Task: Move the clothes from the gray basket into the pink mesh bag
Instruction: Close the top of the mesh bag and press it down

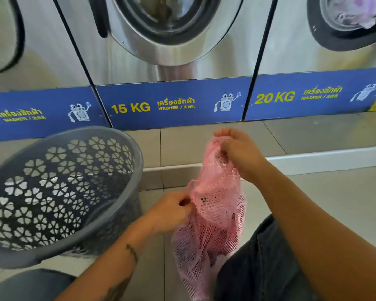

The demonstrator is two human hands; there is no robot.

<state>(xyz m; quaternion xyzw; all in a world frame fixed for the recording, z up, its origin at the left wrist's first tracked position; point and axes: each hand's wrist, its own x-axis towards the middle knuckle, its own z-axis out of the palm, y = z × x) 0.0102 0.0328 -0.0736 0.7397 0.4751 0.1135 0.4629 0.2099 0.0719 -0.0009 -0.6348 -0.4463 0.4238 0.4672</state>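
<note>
The pink mesh bag (pixel 213 216) hangs in front of me above the tiled floor, its lower half bulging with dark clothes seen through the mesh. My right hand (pixel 239 153) pinches the bag's top edge and holds it up. My left hand (pixel 172 210) grips the bag's rim lower down on its left side. To the left, the gray basket (pixel 59 250) with flower-shaped cutouts is tilted with its opening toward me; no clothes show inside it.
A row of steel front-loading washers (pixel 172 29) stands behind, with a blue band (pixel 174 104) marked 15 KG and 20 KG. A low white step (pixel 326 158) crosses the floor at right. My knees in dark trousers (pixel 261 261) fill the bottom.
</note>
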